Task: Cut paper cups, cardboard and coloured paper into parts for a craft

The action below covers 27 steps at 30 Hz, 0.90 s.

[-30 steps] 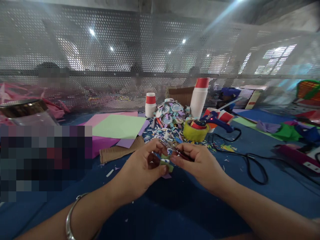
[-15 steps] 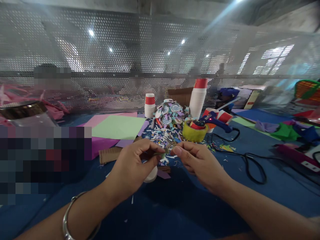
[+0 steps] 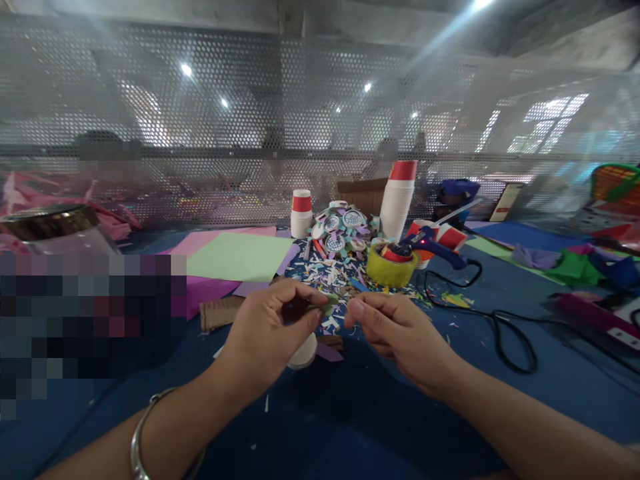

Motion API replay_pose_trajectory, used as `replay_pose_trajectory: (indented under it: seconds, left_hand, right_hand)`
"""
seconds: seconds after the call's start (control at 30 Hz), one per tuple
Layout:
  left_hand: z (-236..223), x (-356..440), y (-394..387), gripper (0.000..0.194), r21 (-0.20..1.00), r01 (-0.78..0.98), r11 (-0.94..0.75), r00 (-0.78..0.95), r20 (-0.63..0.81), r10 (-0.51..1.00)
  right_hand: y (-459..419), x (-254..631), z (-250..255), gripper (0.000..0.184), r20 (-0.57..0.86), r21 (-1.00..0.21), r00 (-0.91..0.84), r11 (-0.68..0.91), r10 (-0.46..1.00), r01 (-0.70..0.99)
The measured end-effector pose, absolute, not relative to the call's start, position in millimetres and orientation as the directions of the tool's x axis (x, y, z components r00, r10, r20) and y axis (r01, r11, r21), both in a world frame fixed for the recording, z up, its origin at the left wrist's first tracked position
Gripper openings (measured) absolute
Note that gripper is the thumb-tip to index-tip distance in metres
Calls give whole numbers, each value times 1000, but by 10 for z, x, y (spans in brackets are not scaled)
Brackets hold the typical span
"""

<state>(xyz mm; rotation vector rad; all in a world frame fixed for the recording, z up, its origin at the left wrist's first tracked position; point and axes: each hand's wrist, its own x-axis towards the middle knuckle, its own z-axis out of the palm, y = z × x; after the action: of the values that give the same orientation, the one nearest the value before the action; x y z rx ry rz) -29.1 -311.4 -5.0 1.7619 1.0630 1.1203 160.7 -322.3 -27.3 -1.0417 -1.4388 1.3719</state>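
Observation:
Between thumb and forefinger, my left hand [image 3: 277,327] pinches a small piece of green paper [image 3: 330,304] that juts out toward the right. Just across a narrow gap, the fingertips of my right hand [image 3: 395,327] are pressed together; anything in them is too small or hidden to make out. Below my left fingers a white round lid-like disc [image 3: 303,353] lies on the blue tabletop, partly covered by the hand. Next to it are a purple paper scrap [image 3: 329,353] and a bit of brown cardboard. Paper scraps [image 3: 325,273] are strewn beyond both hands.
A yellow tape roll [image 3: 391,267] stands beyond my right hand, with a blue glue gun [image 3: 435,247] beside it, its black cord [image 3: 505,333] looping right. Stacked paper cups [image 3: 397,207] rise behind. Coloured sheets [image 3: 235,257] and corrugated cardboard [image 3: 219,313] lie left.
My right fingertips have drawn slightly away from the green paper, opening a small gap. My left hand has kept its pinch. The whole view has shifted a little.

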Motion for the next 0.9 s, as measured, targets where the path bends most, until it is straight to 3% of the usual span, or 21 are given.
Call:
replay_pose_trajectory:
  seconds: [0.9]
  left_hand:
    - [-113,-245,-3091,12,967,119,-225,263,187,946]
  right_hand:
    - [-3248,1607,-284,44,59,-994,-295,82,954,66]
